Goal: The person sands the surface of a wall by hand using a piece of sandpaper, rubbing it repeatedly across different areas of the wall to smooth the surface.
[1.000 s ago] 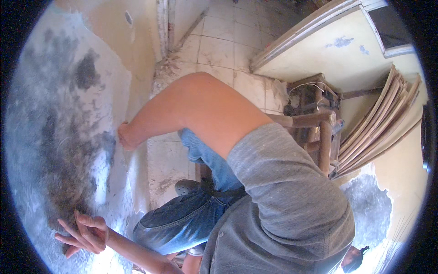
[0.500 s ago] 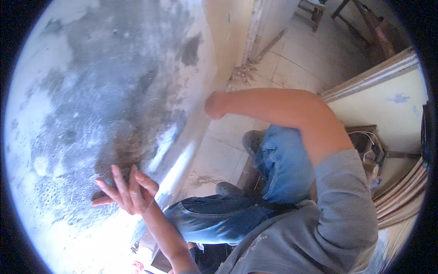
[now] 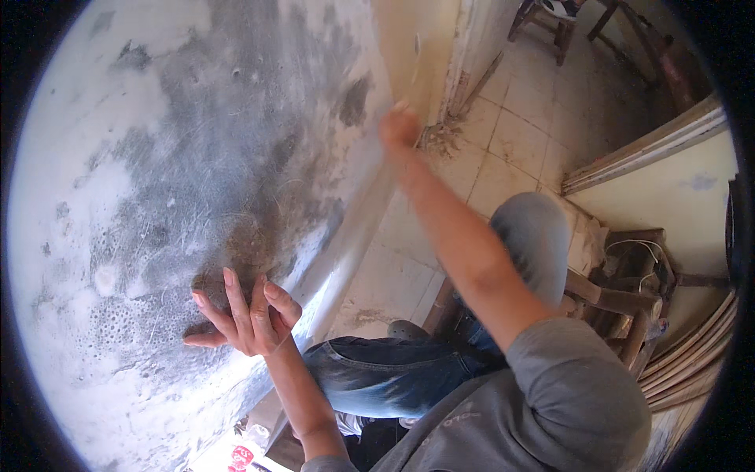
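A large white wall (image 3: 181, 157) with grey, scratched patches fills the left of the view. Small pits or bubbles mark it near my left hand (image 3: 250, 318). That hand's fingers are spread, their tips at or close to the wall, and it holds nothing. My right hand (image 3: 400, 127) is closed and slightly blurred, farther off by the border between the grey-white surface and a yellowish strip (image 3: 418, 59). Its fingers are turned away, so what they hold, if anything, is hidden. My right arm stretches out over my knees.
A tiled floor (image 3: 495, 134) runs along the wall's foot, with crumbled debris (image 3: 443, 139) by the door frame. A wooden stool (image 3: 546, 25) stands farther back. To the right are a wooden chair-like frame (image 3: 621, 303) and bundled tan strips or hoses (image 3: 692, 358).
My right hand has moved away and up along the wall, its arm straightening. My right knee has shifted outward. The left hand keeps its spread pose while the whole view shifts slightly.
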A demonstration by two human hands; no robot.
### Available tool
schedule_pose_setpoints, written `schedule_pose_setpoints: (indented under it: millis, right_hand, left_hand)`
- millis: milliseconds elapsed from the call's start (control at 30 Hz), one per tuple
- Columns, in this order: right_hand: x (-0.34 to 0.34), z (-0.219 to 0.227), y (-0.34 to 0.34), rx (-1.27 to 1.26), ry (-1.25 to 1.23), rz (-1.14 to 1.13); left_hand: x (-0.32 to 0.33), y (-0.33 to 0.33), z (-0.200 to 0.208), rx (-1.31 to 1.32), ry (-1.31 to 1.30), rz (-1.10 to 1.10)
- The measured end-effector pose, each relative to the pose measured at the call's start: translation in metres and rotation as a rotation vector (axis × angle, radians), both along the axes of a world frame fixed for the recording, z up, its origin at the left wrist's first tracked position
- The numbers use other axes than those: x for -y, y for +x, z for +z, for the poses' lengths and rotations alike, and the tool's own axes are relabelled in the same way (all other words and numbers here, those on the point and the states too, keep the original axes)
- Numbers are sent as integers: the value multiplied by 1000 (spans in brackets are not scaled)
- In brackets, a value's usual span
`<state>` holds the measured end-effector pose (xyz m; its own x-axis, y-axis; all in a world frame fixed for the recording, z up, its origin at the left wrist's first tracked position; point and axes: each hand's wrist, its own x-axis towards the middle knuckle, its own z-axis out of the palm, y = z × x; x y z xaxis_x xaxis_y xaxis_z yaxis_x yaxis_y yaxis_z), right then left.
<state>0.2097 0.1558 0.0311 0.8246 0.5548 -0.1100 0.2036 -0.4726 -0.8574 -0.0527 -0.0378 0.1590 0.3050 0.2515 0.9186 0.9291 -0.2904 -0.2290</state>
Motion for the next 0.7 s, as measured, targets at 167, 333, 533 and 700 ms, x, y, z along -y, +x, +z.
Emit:
schedule_pose_setpoints:
  millis: [167,333,533,700]
  right_hand:
    - [65,-45,-115,54,401,82]
    - [66,-69,-96,-47,381,306]
    - [52,-57,-85,-341,322,79]
    - [65,-56,-91,156,453,125]
  left_hand:
    - [4,-7,3,-37,-16,5]
    - [5,-6,-1,-79,-63,38]
    - [-2,0,-7,-105,25,58]
    - [-12,1,-9,-110,74,61]
